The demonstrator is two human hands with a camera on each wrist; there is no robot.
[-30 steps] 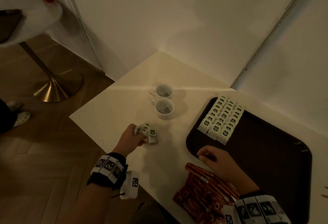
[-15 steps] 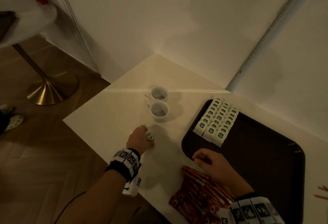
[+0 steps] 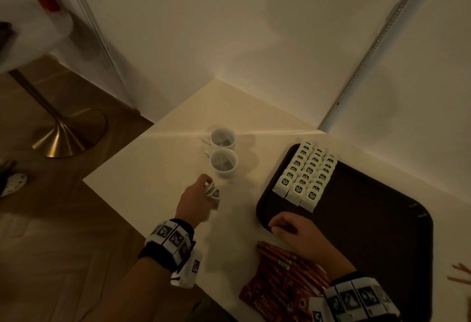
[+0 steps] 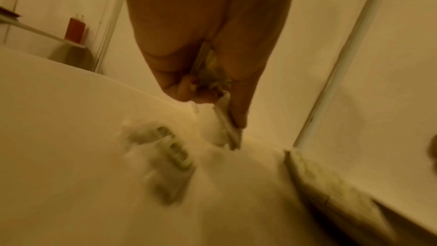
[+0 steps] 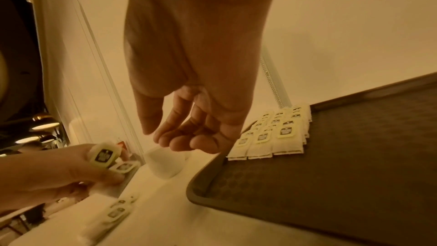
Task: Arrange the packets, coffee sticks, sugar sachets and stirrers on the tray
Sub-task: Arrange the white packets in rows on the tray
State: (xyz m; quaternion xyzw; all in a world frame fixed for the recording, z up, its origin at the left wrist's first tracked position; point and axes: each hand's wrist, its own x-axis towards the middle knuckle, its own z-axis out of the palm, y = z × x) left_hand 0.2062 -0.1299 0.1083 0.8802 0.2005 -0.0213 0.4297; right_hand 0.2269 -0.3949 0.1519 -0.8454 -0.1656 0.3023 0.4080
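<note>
Since a second ago the left hand (image 3: 195,200) has slid nearer the two cups (image 3: 223,152), fingers curled round several packets (image 5: 103,154) while more lie loose on the table (image 4: 172,153). Relaxed and empty, the right hand (image 3: 297,233) rests at the tray (image 3: 369,232) near-left corner. Squaring the bunch before carrying it to the rows (image 3: 305,175) in the tray's far-left corner would probably keep them even.
</note>
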